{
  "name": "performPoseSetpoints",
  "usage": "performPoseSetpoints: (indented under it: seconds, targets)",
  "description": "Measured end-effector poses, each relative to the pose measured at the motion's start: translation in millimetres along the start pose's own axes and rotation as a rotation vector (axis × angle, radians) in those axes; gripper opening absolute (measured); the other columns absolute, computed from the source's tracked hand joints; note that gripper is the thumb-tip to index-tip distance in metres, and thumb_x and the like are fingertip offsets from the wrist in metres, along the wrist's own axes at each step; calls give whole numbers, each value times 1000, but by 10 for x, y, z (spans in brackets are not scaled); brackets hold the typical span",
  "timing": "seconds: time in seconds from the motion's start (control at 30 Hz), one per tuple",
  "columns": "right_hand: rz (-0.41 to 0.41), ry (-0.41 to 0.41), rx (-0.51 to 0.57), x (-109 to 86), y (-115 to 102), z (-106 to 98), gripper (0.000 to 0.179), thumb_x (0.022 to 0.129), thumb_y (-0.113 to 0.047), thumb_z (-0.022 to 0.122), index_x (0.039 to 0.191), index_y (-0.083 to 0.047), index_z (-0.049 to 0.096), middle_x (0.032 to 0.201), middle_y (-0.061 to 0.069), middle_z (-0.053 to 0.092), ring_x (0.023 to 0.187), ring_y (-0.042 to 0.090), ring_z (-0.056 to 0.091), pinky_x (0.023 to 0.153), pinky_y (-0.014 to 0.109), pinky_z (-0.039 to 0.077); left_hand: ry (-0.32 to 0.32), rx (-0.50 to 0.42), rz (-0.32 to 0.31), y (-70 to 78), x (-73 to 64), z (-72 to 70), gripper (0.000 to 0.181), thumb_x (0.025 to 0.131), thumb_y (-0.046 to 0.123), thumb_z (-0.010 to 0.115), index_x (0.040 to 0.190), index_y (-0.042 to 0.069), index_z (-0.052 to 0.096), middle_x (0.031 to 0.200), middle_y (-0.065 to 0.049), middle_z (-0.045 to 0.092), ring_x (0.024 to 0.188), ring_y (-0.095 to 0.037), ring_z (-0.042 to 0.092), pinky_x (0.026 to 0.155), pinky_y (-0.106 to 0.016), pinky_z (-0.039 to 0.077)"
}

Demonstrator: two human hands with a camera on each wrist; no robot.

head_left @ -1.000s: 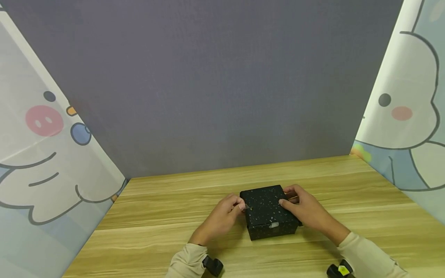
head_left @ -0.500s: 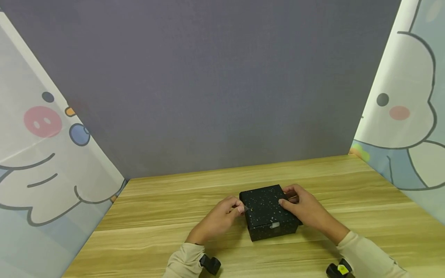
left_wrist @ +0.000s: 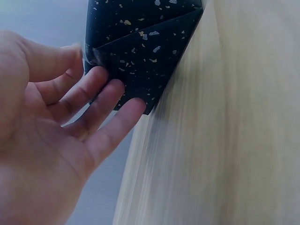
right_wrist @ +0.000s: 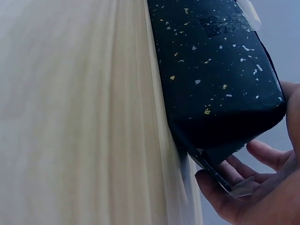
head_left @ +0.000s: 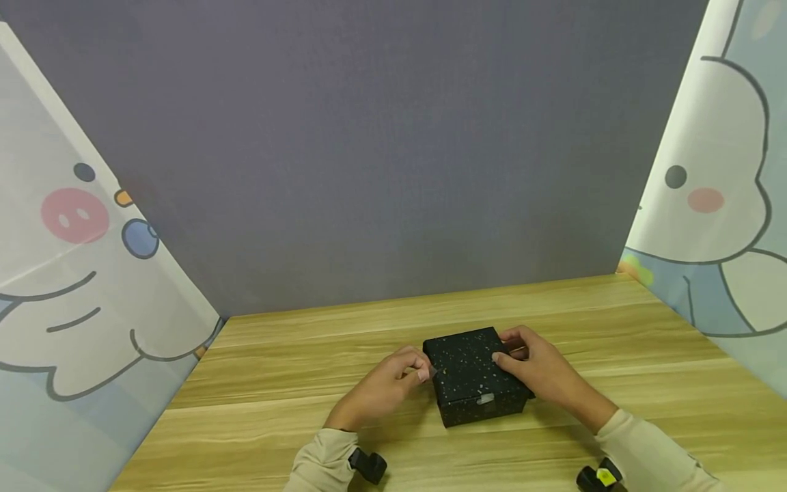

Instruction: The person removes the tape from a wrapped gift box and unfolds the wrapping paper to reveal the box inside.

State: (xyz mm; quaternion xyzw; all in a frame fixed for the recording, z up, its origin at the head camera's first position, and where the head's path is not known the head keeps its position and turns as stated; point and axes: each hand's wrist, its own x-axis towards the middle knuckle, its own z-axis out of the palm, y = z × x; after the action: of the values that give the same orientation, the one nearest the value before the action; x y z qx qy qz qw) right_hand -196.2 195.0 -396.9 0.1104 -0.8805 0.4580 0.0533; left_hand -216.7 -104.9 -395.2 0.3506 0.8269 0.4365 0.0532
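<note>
A box wrapped in black paper with white and gold flecks [head_left: 465, 365] lies flat on the wooden table. At its left edge my left hand [head_left: 382, 386] pinches a small strip of clear tape [left_wrist: 95, 56] between thumb and index finger; the other fingers spread loosely beside the folded end. My right hand [head_left: 544, 372] grips the opposite side, its thumb on top. Below that hand, in the right wrist view, a loose paper flap [right_wrist: 206, 166] sticks out with a bit of clear tape [right_wrist: 244, 187] on it. Another tape piece [head_left: 486, 398] sits on the front top edge.
The wood-grain table [head_left: 295, 383] runs back to a grey panel [head_left: 393, 157]. Cartoon-printed sheets [head_left: 74, 287] stand on both sides. Black wrist cameras [head_left: 369, 467] are strapped at both sleeves, low over the tabletop.
My left hand has drawn slightly left, and the tape strip shows between its fingertips and the box. The right hand and the box have stayed nearly still.
</note>
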Motion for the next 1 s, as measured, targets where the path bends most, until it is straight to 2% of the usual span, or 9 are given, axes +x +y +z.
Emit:
performPoseSetpoints:
  seconds: [0.2,0.53,0.8,1.0]
  targets:
    - [-3,2,2,4,-3,6,46,97,-28,69,128,2,55,123,18,61,106,32,64,86,48,54,-24,-40,-9,-4,-19,-4,22,105,16,53,95,-1,63,116,-2,58,109,-13,52,93,-30,44]
    - [-9,10,-4,8,2,7,45,96,-28,70,127,2,56,123,18,61,106,33,64,86,48,54,-66,-62,-40,-40,-45,-32,22,105,21,52,100,6,67,122,7,53,117,-13,51,100,-32,44]
    - [-4,8,-6,3,6,7,45,97,-28,69,127,2,56,122,18,61,105,32,64,86,48,54,-85,-74,-57,-41,-68,-45,28,106,24,51,96,5,69,126,8,51,119,-14,50,100,-31,42]
    - [-5,5,-10,-3,3,4,46,97,-29,69,129,1,55,124,18,61,106,33,64,85,48,54,-88,-99,-86,-47,-68,-54,28,106,21,52,93,-2,63,129,6,51,123,-16,50,102,-34,41]
